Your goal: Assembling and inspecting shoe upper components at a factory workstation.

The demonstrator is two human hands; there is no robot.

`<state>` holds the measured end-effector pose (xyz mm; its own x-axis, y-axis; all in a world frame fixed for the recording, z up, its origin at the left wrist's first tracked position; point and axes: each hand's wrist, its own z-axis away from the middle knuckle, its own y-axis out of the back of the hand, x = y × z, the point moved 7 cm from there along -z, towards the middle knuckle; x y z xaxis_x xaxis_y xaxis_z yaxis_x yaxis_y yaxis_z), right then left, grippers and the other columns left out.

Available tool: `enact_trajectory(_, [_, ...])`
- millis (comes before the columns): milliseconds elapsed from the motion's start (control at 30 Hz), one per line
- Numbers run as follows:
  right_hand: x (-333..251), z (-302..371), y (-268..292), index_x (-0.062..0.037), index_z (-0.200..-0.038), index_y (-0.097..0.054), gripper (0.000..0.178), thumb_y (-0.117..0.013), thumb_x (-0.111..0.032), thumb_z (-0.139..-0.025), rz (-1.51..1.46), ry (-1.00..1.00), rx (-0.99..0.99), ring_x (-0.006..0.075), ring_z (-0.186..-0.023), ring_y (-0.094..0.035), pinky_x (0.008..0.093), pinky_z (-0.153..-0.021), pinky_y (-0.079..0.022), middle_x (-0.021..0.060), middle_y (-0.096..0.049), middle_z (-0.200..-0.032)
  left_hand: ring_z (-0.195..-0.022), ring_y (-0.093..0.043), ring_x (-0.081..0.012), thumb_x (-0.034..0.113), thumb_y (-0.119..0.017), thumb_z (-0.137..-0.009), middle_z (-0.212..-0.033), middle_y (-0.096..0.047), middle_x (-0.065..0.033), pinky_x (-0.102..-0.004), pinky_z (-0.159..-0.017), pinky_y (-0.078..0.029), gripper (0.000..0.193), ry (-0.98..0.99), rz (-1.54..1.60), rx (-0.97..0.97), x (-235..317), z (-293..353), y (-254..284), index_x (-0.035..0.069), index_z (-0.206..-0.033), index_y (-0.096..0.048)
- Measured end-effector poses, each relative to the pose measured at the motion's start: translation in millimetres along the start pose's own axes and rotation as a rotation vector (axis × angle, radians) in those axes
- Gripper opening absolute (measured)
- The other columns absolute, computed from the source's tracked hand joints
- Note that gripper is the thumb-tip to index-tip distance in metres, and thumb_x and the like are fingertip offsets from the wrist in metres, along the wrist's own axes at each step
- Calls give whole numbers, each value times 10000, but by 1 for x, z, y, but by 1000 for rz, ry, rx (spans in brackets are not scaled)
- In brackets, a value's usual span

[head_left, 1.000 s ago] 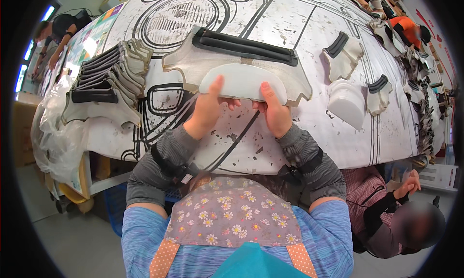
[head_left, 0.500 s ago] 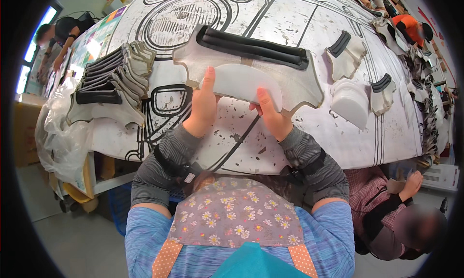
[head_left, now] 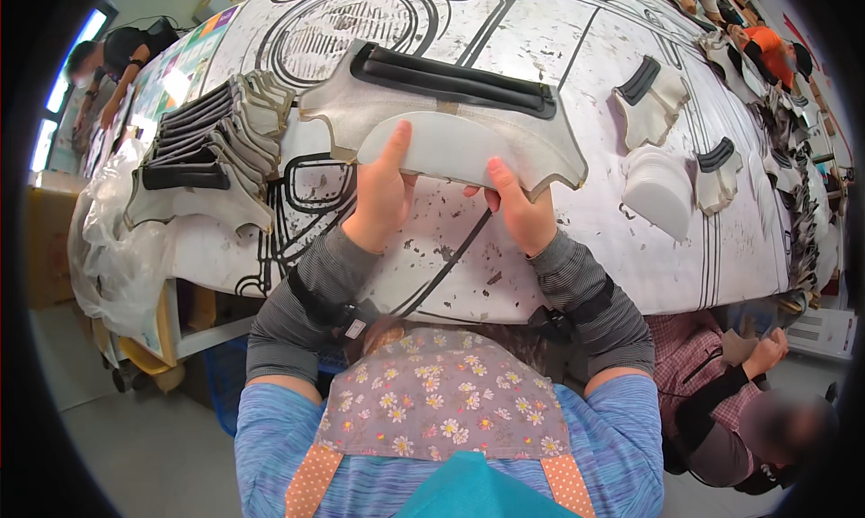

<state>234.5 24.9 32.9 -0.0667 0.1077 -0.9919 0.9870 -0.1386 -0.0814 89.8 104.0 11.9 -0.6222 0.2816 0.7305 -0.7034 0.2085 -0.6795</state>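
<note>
Holds white pad (head_left: 441, 149) against panel (head_left: 533, 132) over table (head_left: 622, 257), masking panel's lower middle; grips pad's near edge with left hand (head_left: 383, 192) and right hand (head_left: 525, 210), both partly hidden beneath. Cannot make out contents of blue basket (head_left: 225, 374), mostly hidden under table at left.

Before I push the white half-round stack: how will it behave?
The white stack would probably slide apart, since its pieces lie fanned. Each is likely light, as the edges look thin. Probably fairly stiff: the similar held piece shows little sag.
</note>
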Motion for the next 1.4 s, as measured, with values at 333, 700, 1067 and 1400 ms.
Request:
enact_trajectory(333, [-5,2,-8,4,-1072,-556,288,-437,-236,-965,81,-1,-49,54,-535,-432,192,-481,-367,53,-634,-758,-956,-576,-160,167,-508,-936,-1032,-607,-74,-276,-831,-450,238,-120,-115,11,10,3,4,-20,-1071,-565])
enact_trajectory(700, [4,5,-18,1,-1142,-500,297,-423,-229,-970,-5,-62,-143,61,-524,-435,193,-482,-370,57,-629,-771,-767,-590,-142,105,-501,-920,-830,-628,-50,-261,-686,-451,167,-380,-536,-42,20,19,-16,-15,-943,-614])
enact_trajectory(1067, [-16,8,14,2,-1021,-558,216,-516,-182,-917,-202,-12,165,84,-552,-513,196,-467,-377,39,-602,-747,-924,-567,-161,101,-503,-916,-1028,-609,-71,-279,-826,-436,230,-221,-117,-185,9,21,-11,-19,-1104,-557])
enact_trajectory(1400, [-7,8,39,-17,-1023,-558,256,-562,-246,-911,-149,-1,375,115,-644,-568,232,-484,-444,57,-598,-853,-934,-559,-134,153,-513,-936,-1056,-599,-65,-266,-830,-443,248,-222,-418,-36,15,11,-9,-19,-1108,-562])
